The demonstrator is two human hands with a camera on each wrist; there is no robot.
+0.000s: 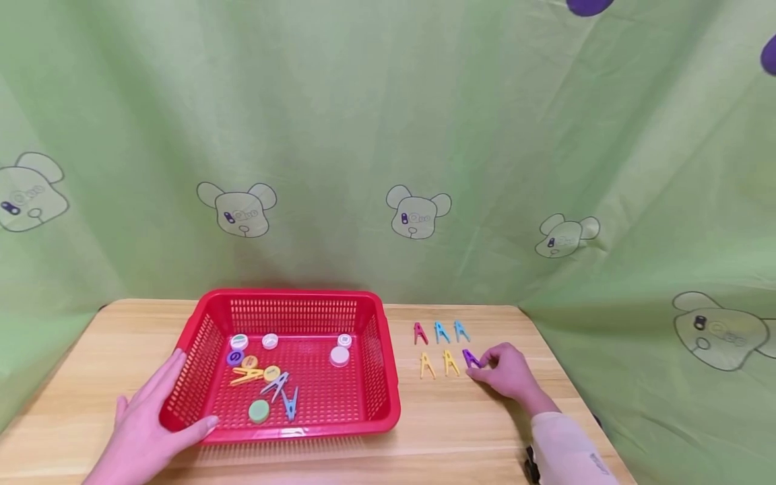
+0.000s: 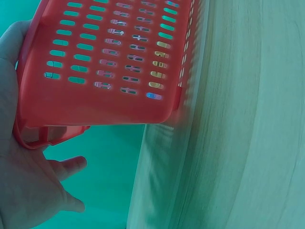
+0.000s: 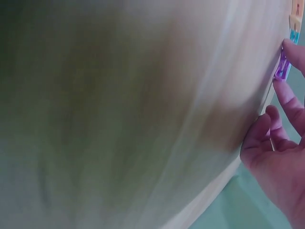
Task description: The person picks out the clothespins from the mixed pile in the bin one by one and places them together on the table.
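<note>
My left hand [image 1: 142, 421] rests at the near left corner of a red plastic basket [image 1: 391, 397], fingers along the left rim and thumb over the front rim. In the left wrist view, the basket's slotted wall [image 2: 90, 107] is beside that hand [image 2: 28, 186], and some fingers stand splayed. On the right, my right hand [image 1: 509, 370] pinches a purple clothespin [image 1: 469, 358] between thumb and finger, low at the table. The right wrist view shows fingertips at both ends of that purple clothespin [image 3: 282, 67]. Beside it are two yellow clothespins, one [image 1: 451, 362] nearer than the other [image 1: 427, 366].
Behind them lie a red clothespin [image 1: 419, 333] and two blue ones [image 1: 441, 331]. Inside the basket are several bottle caps, among them a green one [image 1: 259, 411], plus yellow [image 1: 246, 375], grey [image 1: 276, 386] and blue [image 1: 290, 405] clothespins. A green curtain [image 1: 327, 135] hangs behind the wooden table [image 1: 448, 424].
</note>
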